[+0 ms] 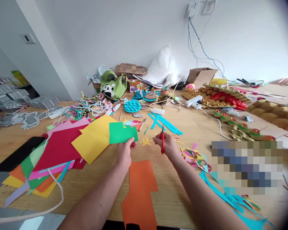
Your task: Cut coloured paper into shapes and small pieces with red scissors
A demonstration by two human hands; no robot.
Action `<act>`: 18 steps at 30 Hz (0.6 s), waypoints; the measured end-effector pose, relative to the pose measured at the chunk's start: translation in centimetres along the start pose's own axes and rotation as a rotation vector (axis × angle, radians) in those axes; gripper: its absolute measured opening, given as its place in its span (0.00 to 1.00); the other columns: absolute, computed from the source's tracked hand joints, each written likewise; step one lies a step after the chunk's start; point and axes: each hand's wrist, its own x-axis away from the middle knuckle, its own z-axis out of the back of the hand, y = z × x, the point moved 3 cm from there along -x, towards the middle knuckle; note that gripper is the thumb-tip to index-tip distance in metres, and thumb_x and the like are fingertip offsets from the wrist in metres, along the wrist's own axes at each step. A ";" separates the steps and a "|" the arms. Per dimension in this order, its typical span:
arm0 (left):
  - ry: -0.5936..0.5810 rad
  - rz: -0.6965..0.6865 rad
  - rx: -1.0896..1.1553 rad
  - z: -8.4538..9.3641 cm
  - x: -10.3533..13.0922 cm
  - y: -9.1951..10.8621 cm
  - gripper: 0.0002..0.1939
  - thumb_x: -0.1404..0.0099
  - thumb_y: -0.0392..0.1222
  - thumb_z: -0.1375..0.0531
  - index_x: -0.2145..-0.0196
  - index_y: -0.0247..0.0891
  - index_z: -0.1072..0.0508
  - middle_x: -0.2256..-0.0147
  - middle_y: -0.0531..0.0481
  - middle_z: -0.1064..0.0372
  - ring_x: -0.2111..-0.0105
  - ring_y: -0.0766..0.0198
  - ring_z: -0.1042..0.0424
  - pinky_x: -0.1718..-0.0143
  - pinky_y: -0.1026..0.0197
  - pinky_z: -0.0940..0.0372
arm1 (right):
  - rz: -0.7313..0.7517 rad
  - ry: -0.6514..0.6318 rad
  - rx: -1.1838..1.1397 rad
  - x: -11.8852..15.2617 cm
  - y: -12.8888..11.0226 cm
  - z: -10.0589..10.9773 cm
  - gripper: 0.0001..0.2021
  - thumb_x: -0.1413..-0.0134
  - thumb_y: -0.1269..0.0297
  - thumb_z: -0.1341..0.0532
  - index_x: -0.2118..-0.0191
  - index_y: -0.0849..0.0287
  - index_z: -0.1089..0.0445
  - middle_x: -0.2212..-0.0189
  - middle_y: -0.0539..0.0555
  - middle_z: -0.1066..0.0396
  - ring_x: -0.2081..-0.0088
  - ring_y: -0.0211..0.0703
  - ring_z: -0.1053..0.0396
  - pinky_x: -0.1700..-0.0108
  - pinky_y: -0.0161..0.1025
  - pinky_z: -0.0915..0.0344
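Note:
Between the thumb and fingers of my left hand [126, 149] is a piece of green paper [121, 132] with a notch in its top edge. My right hand [167, 143] grips red-handled scissors [162, 142], their blades pointing up and away from me, apart from the green paper. Small yellow paper scraps [146, 141] lie on the table between my hands. A cut sheet of orange paper [142, 182] lies between my forearms. Yellow paper [93, 139] lies behind and left of the green piece, beside a large red sheet [60, 145].
Blue paper strips [166, 123] and a pen [142, 125] lie beyond my hands. Colourful offcuts [194, 156] are by my right forearm. A blue round dish [132, 106], a green bag [113, 85] and pipe cleaners [88, 107] stand farther back. A white cable [60, 195] crosses the left side.

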 end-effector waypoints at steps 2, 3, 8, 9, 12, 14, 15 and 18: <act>-0.005 0.000 0.004 0.1 -0.1 0.0 0.09 0.59 0.36 0.33 0.77 0.35 0.28 0.80 0.53 0.31 0.80 0.67 0.32 0.76 0.64 0.37 | 0.079 -0.008 0.242 -1.8 -0.2 0.0 0.05 0.53 0.64 0.39 0.70 0.60 0.33 0.73 0.55 0.26 0.72 0.43 0.29 0.72 0.34 0.39; -0.009 0.001 0.004 0.1 -0.2 -0.1 0.09 0.59 0.36 0.33 0.77 0.36 0.28 0.80 0.53 0.31 0.80 0.67 0.32 0.75 0.64 0.37 | 0.093 -0.010 0.275 -2.7 -0.4 0.0 0.03 0.52 0.67 0.40 0.69 0.60 0.33 0.71 0.56 0.25 0.71 0.43 0.28 0.71 0.34 0.39; -0.011 0.018 -0.013 0.2 -0.4 -0.3 0.07 0.57 0.37 0.34 0.78 0.36 0.28 0.81 0.53 0.32 0.79 0.67 0.32 0.75 0.63 0.37 | 0.184 -0.116 0.428 -8.2 -1.5 -0.2 0.05 0.51 0.70 0.38 0.66 0.61 0.32 0.65 0.56 0.25 0.63 0.45 0.27 0.66 0.33 0.37; -0.013 0.018 -0.015 0.2 -0.4 -0.3 0.07 0.57 0.37 0.33 0.79 0.36 0.28 0.81 0.53 0.32 0.79 0.66 0.32 0.74 0.63 0.37 | 0.190 -0.148 0.460 -9.3 -1.6 -0.4 0.05 0.51 0.71 0.37 0.66 0.61 0.32 0.65 0.56 0.25 0.63 0.46 0.27 0.65 0.33 0.37; -0.022 0.019 -0.019 0.2 -0.4 -0.3 0.08 0.58 0.37 0.33 0.78 0.36 0.28 0.80 0.53 0.31 0.79 0.66 0.32 0.73 0.62 0.36 | 0.199 -0.248 0.554 -11.8 -1.4 -1.3 0.07 0.50 0.70 0.35 0.63 0.63 0.30 0.65 0.56 0.25 0.61 0.47 0.27 0.62 0.35 0.34; -0.029 0.028 -0.021 0.2 -0.3 -0.2 0.07 0.57 0.37 0.33 0.77 0.36 0.27 0.79 0.53 0.31 0.79 0.67 0.32 0.72 0.62 0.35 | 0.205 -0.314 0.612 -12.8 -1.1 -2.2 0.09 0.44 0.66 0.37 0.58 0.63 0.30 0.58 0.58 0.28 0.58 0.47 0.29 0.58 0.39 0.33; -0.031 0.035 -0.022 0.1 -0.2 -0.2 0.07 0.57 0.37 0.33 0.77 0.36 0.27 0.79 0.53 0.31 0.79 0.67 0.32 0.72 0.62 0.35 | 0.209 -0.344 0.640 -13.2 -1.0 -2.6 0.11 0.42 0.64 0.39 0.54 0.62 0.31 0.55 0.58 0.30 0.57 0.47 0.30 0.56 0.42 0.32; -0.034 0.052 -0.019 0.1 0.0 0.0 0.06 0.55 0.36 0.33 0.78 0.36 0.27 0.79 0.52 0.31 0.78 0.67 0.32 0.71 0.61 0.35 | 0.227 -0.420 0.720 -13.9 -0.7 -3.6 0.15 0.38 0.61 0.43 0.48 0.60 0.34 0.50 0.57 0.34 0.54 0.46 0.31 0.54 0.48 0.32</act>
